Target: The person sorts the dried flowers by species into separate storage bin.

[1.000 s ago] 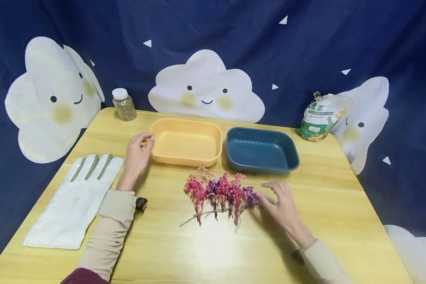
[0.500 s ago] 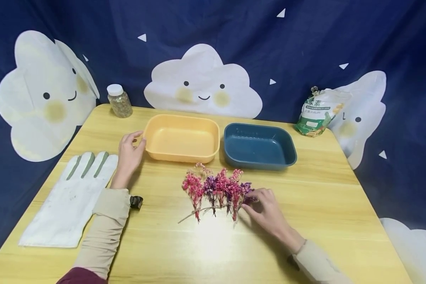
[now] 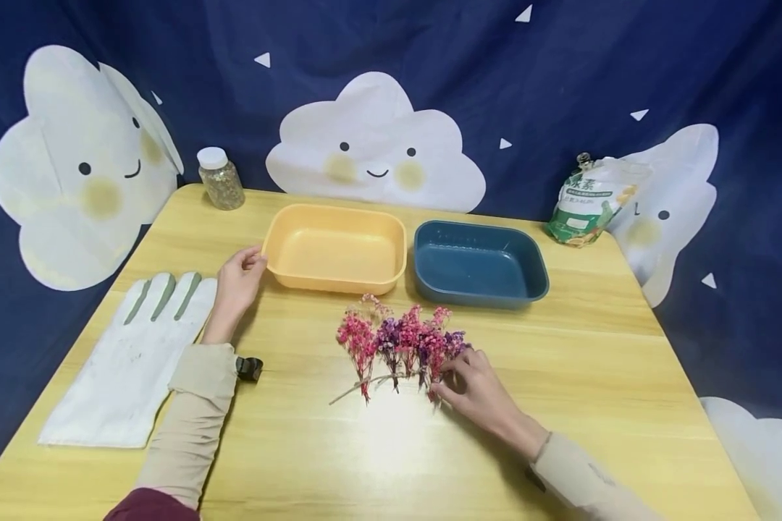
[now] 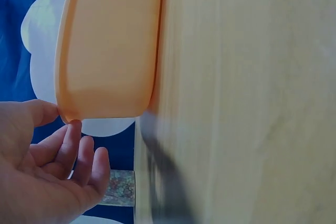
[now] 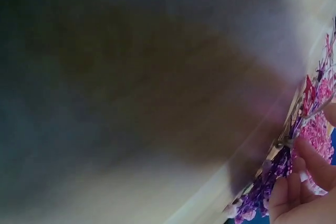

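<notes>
Pink and purple dried flowers (image 3: 358,340) lie in a row of small bunches on the wooden table, a thin twine (image 3: 342,396) running across their stems. My right hand (image 3: 489,399) grips the right end of the row, thumb and curled fingers around the stems. Seen from the right wrist, a fingertip (image 5: 304,148) is right at the twine's knot beside purple blooms. My left hand (image 3: 236,282) pinches the left end of a yellow plastic basin (image 3: 332,282). The left wrist view shows thumb and forefinger on its rim (image 4: 64,109), the other fingers loosely bent below.
A dark blue basin (image 3: 482,297) stands right of the yellow one. A white cloth glove (image 3: 114,383) lies flat at the left. At the back are a white-capped jar (image 3: 224,187) on the left and a green-and-white bag (image 3: 580,210) on the right, before a blue curtain (image 3: 443,36).
My right hand has moved left and in from beside the flowers onto the stems at their right end. My left hand stays at the yellow basin's left end. The view has shifted slightly.
</notes>
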A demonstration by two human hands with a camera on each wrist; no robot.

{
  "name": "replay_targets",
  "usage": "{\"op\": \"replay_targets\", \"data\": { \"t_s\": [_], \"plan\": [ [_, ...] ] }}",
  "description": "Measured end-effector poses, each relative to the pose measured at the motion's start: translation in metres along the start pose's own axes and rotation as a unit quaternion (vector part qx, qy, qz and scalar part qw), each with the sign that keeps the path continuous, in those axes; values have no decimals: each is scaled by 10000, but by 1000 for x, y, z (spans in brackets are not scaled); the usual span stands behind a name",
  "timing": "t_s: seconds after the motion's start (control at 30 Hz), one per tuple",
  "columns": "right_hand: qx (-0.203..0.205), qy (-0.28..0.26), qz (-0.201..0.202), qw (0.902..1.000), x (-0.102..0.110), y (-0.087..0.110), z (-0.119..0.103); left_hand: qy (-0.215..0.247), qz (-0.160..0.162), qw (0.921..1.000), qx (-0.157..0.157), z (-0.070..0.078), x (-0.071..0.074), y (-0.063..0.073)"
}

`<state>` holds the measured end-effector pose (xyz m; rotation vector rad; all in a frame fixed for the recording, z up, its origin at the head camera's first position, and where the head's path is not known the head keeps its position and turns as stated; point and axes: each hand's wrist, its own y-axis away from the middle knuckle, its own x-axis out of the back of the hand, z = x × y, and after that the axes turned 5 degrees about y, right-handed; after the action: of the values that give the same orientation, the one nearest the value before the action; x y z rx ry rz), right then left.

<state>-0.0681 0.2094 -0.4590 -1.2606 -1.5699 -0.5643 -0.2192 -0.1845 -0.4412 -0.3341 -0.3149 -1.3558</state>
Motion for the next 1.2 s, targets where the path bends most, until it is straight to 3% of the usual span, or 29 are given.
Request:
{"op": "replay_targets", "data": {
  "t_s": [0.57,1.2],
  "plan": [
    [-1035,-583,-368,9922,-2,-7,-7,22,-49,9999,97,-1,1,-2],
    [-1436,-1259,253,9813,4,-5,-17,-28,-109,9995,282,0,2,2]
  ]
}}
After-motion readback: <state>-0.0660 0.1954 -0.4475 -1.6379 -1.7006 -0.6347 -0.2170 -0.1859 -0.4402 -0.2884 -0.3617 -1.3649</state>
